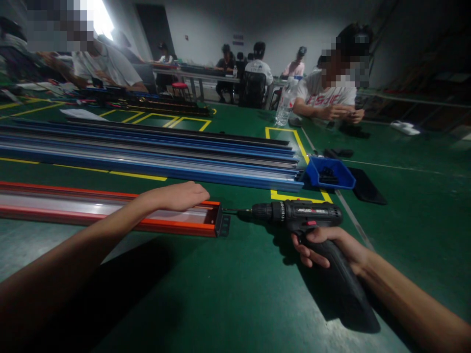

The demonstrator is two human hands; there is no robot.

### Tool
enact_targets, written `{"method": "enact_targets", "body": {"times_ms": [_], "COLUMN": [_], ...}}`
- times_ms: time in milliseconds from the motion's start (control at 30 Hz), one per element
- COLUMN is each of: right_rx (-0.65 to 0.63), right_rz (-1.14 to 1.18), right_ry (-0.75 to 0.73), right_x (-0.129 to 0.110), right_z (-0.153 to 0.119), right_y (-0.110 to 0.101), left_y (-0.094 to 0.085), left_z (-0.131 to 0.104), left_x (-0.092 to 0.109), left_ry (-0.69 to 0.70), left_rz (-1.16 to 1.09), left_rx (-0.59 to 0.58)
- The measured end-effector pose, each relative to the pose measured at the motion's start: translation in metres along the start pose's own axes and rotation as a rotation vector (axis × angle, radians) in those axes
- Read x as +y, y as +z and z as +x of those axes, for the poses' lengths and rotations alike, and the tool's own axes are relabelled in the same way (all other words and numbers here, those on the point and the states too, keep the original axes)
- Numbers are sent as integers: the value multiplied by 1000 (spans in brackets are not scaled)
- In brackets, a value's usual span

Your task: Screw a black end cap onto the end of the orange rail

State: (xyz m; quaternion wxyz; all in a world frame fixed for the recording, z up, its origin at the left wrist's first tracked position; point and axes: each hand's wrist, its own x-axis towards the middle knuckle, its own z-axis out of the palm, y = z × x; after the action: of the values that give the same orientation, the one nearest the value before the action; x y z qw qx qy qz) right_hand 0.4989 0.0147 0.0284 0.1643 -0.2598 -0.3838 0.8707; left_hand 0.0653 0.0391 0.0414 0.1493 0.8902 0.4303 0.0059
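My right hand (331,245) is wrapped around the handle of a black cordless drill (312,214), which points left. Its long thin bit (235,211) reaches the black end cap (222,221) of an orange aluminium profile (176,229). Whether the tip sits in a screw is too small to tell. Across the top of that profile, close to its capped end, lies my left hand (180,196), its fingers curled over the far edge and holding it. The fingertips of this hand are hidden.
Behind the orange piece lie several blue and black profiles (221,169). A blue bin (331,174) of small black parts stands by their right ends, next to a dark flat pad (368,186). Farther back are a plastic bottle (285,103) and a seated person (331,98).
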Motion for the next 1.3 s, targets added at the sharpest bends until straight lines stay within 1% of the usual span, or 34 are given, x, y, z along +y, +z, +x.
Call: {"method": "enact_targets", "body": {"times_ms": [133,267,367,633,800,933,1100,1300], "right_rx": [-8,-33,-29,-18,-26,-4,12,8], "right_rz": [5,9,0,8,14,-8,1,1], "right_ry": [-1,-9,-7,-9,-1,2,15,16], "right_x": [0,0,0,-1,0,0,-1,-1], "right_z": [0,1,1,1,1,1,0,0], "right_y": [1,0,1,3,0,-1,0,0], "left_y": [-1,-2,-3,0,0,-1,-2,-4], "left_z": [0,0,0,0,-1,-1,-1,0], "left_x": [0,3,4,0,0,0,2,5], "left_ry": [17,-32,-51,-22,-16,4,-22,-79], "left_rz": [0,-26,-33,-2,-5,26,26,-28], "left_rx": [3,-25,-36,-31,-16,-20,-33,-53]}}
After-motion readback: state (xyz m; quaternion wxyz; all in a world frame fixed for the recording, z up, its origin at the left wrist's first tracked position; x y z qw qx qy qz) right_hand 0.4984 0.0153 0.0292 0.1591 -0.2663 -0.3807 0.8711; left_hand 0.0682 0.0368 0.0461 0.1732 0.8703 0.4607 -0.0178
